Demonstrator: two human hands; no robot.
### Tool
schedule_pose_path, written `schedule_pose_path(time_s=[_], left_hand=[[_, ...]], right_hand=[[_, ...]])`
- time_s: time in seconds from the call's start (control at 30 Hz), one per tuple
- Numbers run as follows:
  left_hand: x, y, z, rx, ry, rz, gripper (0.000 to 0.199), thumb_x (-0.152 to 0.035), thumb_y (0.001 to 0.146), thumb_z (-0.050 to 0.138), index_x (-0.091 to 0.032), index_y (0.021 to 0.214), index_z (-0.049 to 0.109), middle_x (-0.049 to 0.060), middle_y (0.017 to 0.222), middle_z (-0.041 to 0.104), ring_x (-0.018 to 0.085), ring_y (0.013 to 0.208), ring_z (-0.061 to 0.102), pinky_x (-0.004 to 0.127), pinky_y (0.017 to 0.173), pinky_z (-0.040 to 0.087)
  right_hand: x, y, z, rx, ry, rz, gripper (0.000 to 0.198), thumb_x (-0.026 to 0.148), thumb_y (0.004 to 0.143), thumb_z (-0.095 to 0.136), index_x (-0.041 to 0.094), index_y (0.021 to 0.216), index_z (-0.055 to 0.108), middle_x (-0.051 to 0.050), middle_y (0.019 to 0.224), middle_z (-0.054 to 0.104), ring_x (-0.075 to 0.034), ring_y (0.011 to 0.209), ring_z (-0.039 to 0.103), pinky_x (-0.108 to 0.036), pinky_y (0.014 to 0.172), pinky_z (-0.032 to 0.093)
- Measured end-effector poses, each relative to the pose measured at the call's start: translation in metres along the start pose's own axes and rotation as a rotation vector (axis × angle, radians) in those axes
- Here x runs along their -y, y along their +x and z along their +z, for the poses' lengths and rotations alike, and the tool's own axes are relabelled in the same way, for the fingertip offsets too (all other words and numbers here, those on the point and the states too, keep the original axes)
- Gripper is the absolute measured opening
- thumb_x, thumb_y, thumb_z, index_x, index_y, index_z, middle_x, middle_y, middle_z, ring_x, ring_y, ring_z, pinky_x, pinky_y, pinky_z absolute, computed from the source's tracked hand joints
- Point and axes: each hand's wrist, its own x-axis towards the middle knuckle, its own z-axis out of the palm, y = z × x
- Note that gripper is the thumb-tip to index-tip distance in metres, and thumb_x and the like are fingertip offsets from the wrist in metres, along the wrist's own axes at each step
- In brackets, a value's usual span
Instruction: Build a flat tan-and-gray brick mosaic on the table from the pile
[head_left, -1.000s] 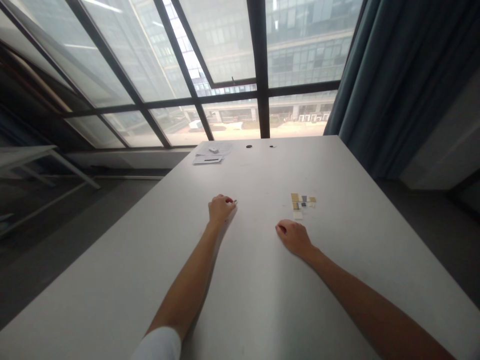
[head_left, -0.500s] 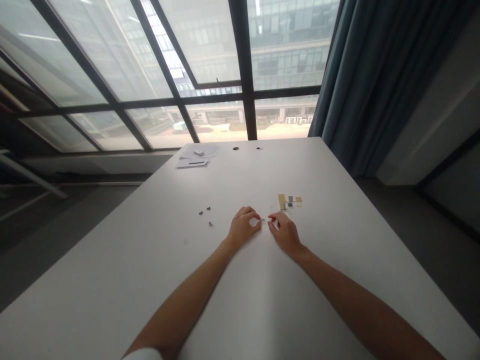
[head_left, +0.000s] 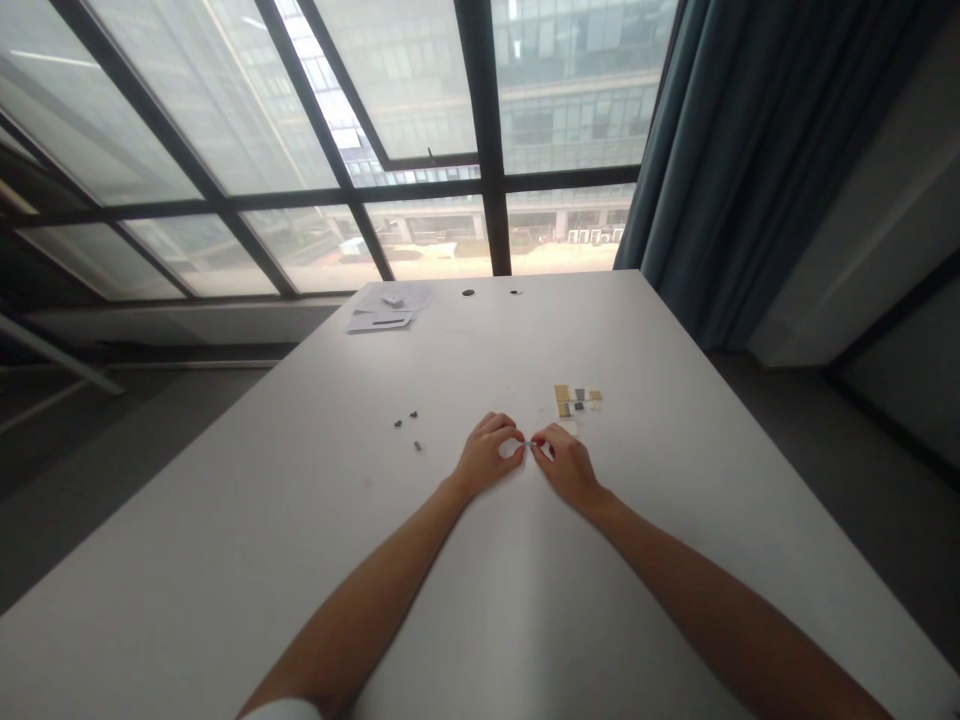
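A tiny grey piece (head_left: 529,443), too small to name, is pinched between my two hands over the white table (head_left: 420,560). My left hand (head_left: 489,452) grips its left end between thumb and forefinger. On the other end, the thumb and forefinger of my right hand (head_left: 564,462) are closed. Just beyond my right hand lies a group of small yellow blocks (head_left: 562,394) with dark and pale pieces among them. To the left of my left hand are a small dark grey piece (head_left: 418,446) and two small black pieces (head_left: 413,414).
Paper sheets (head_left: 380,321) with a dark strip on them lie at the table's far left corner. Two dark round spots (head_left: 469,293) show near the far edge. Windows (head_left: 420,230) stand behind the table, and a blue curtain (head_left: 675,220) hangs at the right.
My right hand has moved left, and its thumb and forefinger have closed on the free end of the small piece. My left hand keeps its pinch. The view has shifted slightly.
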Motion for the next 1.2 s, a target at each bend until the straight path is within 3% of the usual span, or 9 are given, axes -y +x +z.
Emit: schedule_pose_path(time_s=[1.2], left_hand=[[0.0049, -0.0018, 0.0011, -0.072, -0.049, 0.049, 0.006, -0.024, 0.087, 0.067, -0.023, 0.091, 0.071, 0.005, 0.091, 0.063, 0.018, 0.090, 0.059, 0.033, 0.082, 0.051]], right_hand=[[-0.0019, 0.0007, 0.0016, -0.023, 0.126, -0.013, 0.011, 0.022, 0.092, 0.055, 0.020, 0.095, 0.065, -0.003, 0.088, 0.066, -0.015, 0.068, 0.053, -0.026, 0.069, 0.043]])
